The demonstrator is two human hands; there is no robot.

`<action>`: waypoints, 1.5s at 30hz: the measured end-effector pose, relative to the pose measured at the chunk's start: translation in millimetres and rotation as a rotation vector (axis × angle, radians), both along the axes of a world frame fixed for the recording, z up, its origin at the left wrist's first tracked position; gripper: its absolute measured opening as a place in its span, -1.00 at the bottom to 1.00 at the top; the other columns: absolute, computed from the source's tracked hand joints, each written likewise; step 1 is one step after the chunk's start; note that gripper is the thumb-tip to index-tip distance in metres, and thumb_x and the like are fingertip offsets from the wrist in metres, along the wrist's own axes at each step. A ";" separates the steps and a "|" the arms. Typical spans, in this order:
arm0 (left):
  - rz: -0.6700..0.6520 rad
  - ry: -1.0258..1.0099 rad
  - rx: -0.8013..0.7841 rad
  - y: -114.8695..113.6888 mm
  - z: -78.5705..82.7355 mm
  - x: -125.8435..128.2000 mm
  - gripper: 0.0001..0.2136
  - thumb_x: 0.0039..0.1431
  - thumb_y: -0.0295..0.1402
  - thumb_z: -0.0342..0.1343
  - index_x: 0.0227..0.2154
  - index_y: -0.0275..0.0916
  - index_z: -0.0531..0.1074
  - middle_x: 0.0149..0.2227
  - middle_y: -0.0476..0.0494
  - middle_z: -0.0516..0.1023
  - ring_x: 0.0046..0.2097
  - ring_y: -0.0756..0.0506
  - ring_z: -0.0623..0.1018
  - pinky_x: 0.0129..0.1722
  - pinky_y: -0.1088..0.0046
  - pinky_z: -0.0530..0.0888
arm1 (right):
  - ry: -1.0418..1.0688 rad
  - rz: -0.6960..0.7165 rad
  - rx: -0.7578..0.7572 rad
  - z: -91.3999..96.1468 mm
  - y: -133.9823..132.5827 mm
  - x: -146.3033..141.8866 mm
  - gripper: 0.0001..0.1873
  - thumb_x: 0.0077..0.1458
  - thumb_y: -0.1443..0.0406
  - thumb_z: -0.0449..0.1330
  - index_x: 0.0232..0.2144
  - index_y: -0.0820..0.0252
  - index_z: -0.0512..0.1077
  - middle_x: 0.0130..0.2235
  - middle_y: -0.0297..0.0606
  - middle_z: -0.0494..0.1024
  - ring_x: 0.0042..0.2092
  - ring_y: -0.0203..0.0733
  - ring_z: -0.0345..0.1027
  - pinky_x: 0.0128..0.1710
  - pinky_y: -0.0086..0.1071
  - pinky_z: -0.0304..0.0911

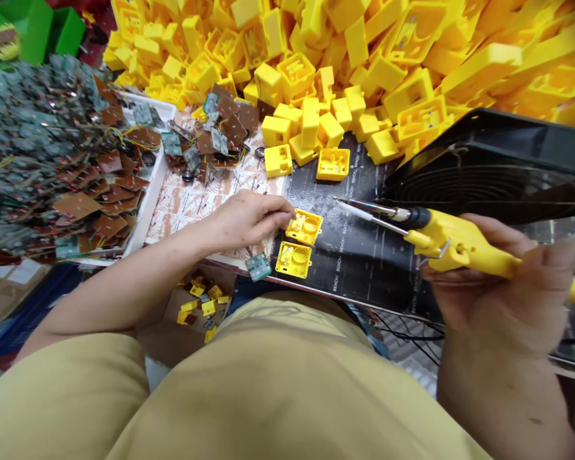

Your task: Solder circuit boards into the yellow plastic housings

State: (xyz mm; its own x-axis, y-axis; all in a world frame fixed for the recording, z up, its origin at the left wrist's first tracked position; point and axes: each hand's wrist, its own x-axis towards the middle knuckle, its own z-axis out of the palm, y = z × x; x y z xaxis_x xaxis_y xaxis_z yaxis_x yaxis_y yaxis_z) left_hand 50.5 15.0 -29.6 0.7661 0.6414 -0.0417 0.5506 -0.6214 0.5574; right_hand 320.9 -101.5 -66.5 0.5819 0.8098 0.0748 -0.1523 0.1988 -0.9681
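Note:
My left hand has thumb and fingers closed at the upper left corner of a small open yellow plastic case; its fingertips hide part of the case. Just below lies a second open yellow case, with a round grille of holes inside. A green circuit board rests to its left at the bench edge, apparently joined by thin wires. In my right hand is a yellow soldering gun, fingers wrapped round it. Its metal tip and thin feed tube point left, above the bench and apart from the cases.
Yellow cases are heaped along the back. A white tray of circuit boards stands left, with loose boards beside it. A black fan is at right. Below the bench edge, a cardboard box holds yellow pieces.

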 end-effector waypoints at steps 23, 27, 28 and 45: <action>-0.008 0.113 0.438 -8.0 -8.1 5.8 -0.86 0.21 -0.38 0.11 -0.34 -0.15 0.59 -0.41 -0.12 0.60 -0.17 -0.20 0.53 -0.08 0.17 0.33 | -0.576 0.027 0.151 5.0 -26.2 1.3 -0.68 -0.01 0.21 0.41 -0.14 -0.05 0.59 -0.46 -0.32 0.56 -0.56 -0.33 0.36 -0.62 -0.50 0.28; -0.051 0.163 0.408 -6.1 -3.1 8.0 -0.86 0.19 -0.40 0.11 -0.37 -0.19 0.59 -0.45 -0.13 0.58 -0.23 -0.19 0.54 -0.18 0.25 0.35 | -0.736 0.135 0.126 8.4 -34.0 4.3 -0.54 0.00 0.32 0.40 -0.02 -0.10 0.53 -0.35 -0.35 0.61 -0.46 -0.33 0.46 -0.47 -0.56 0.42; -0.071 0.166 0.420 -5.5 -3.2 7.3 -0.84 0.21 -0.41 0.09 -0.37 -0.18 0.59 -0.44 -0.12 0.59 -0.21 -0.19 0.54 -0.15 0.23 0.36 | -0.756 0.137 0.115 8.4 -34.9 4.7 -0.54 0.00 0.32 0.39 -0.01 -0.10 0.53 -0.32 -0.35 0.62 -0.43 -0.34 0.47 -0.42 -0.57 0.44; -0.100 0.156 0.519 -12.8 -15.3 7.8 -0.83 0.26 -0.45 0.01 -0.31 -0.28 0.52 -0.37 -0.08 0.62 -0.32 -0.09 0.59 -0.31 0.40 0.42 | -1.021 0.250 0.318 6.5 -35.7 1.2 -0.46 0.02 0.40 0.38 0.07 0.00 0.46 -0.22 -0.33 0.62 -0.29 -0.30 0.53 -0.33 -0.52 0.46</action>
